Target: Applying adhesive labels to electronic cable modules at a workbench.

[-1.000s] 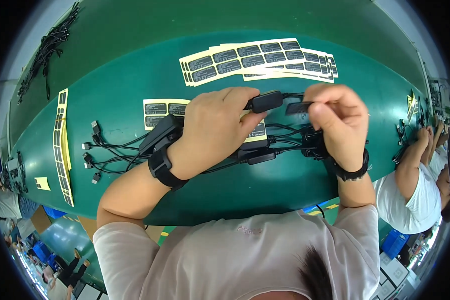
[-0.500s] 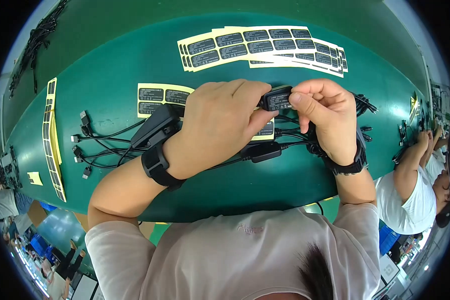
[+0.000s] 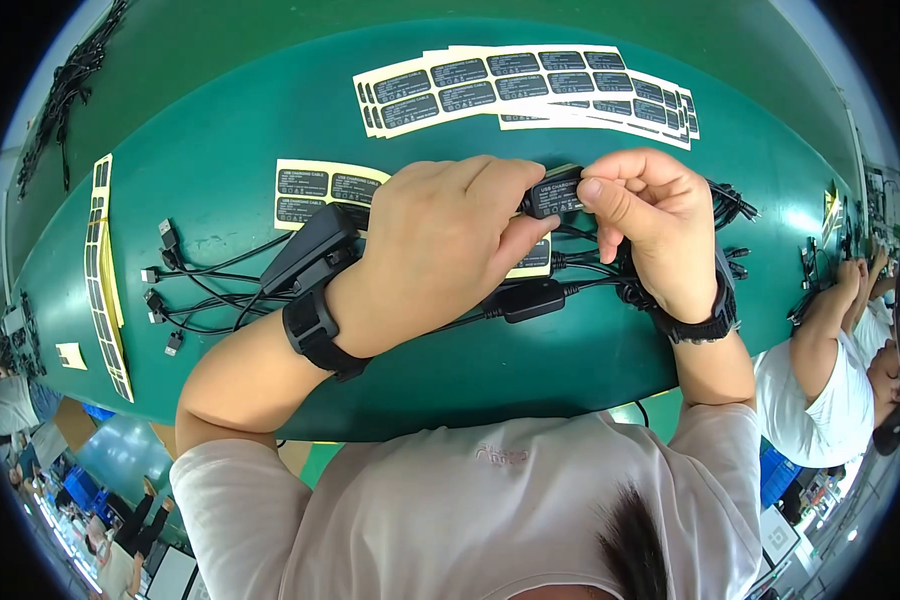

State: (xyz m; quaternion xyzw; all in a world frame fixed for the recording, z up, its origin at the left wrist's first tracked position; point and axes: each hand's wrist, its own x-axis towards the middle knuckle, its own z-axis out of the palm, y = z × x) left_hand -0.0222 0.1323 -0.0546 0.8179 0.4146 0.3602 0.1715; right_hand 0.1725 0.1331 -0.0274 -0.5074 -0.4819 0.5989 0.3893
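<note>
Black plastic block: small oblong cable box, labelled, held above the counter.
Left hand: fingers pinching its left end.
Right hand: fingers pinching its right end.
Sheets: glossy label sheets.

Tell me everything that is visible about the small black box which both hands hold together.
The small black box is an oblong block on a black cable, of matte plastic as it looks, with a dark label with pale print on its upper face. It lies about level, held above the green table, in front of the label sheets. The left hand pinches its left end with fingers and thumb; the right hand presses its right end with the thumb. Its underside is hidden.
</note>
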